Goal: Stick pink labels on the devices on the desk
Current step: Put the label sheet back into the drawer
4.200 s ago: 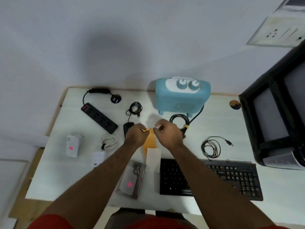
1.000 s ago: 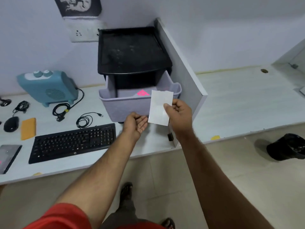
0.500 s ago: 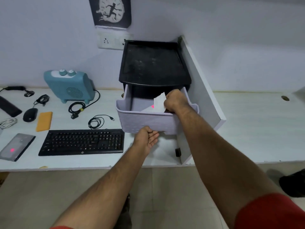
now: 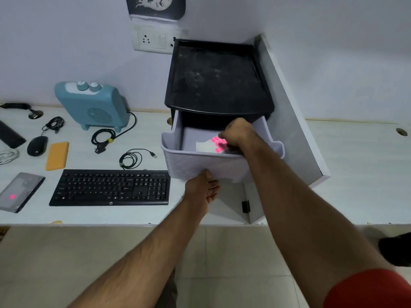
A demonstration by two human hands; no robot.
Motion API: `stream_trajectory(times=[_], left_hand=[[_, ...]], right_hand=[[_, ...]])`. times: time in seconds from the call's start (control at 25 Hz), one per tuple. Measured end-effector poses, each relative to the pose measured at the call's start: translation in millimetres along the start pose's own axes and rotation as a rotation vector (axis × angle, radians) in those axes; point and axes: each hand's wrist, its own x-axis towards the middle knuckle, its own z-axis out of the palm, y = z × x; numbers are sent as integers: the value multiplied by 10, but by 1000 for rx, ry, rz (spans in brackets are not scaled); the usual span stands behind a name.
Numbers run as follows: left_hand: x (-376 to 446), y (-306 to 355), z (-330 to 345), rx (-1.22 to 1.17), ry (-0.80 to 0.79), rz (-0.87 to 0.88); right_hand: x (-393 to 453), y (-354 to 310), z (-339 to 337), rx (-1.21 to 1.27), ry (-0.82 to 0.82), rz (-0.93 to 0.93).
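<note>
A white sheet with several pink labels (image 4: pixel 211 146) lies inside the open grey drawer (image 4: pixel 200 166) of a black cabinet (image 4: pixel 218 76). My right hand (image 4: pixel 238 132) reaches into the drawer, its curled fingers holding the sheet's right end. My left hand (image 4: pixel 201 190) is palm up under the drawer's front, fingers hooked beneath its lower edge. On the desk to the left are a black keyboard (image 4: pixel 111 187), a blue heater (image 4: pixel 93 105), a black mouse (image 4: pixel 37 145), an orange power bank (image 4: pixel 57 155) and a grey drive (image 4: pixel 20 191) carrying a pink label.
A white partition board (image 4: pixel 289 112) stands right of the cabinet. Coiled cables (image 4: pixel 131 157) and the heater's cord (image 4: pixel 103 138) lie behind the keyboard. A power strip (image 4: pixel 10 136) is at the far left. A wall socket (image 4: pixel 153 41) sits above the desk.
My right hand has gone deeper into the drawer and the label sheet has been lowered flat onto its floor. My left hand stays at the drawer's front.
</note>
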Motion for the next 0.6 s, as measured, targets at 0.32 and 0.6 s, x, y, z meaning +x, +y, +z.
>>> stream_trajectory(times=[0.32, 0.6], left_hand=[[-154, 396, -37, 604, 168, 543], [-67, 819, -64, 1028, 319, 764]], right_hand=[[-862, 150, -166, 251, 196, -356], [-898, 448, 158, 276, 324, -77]])
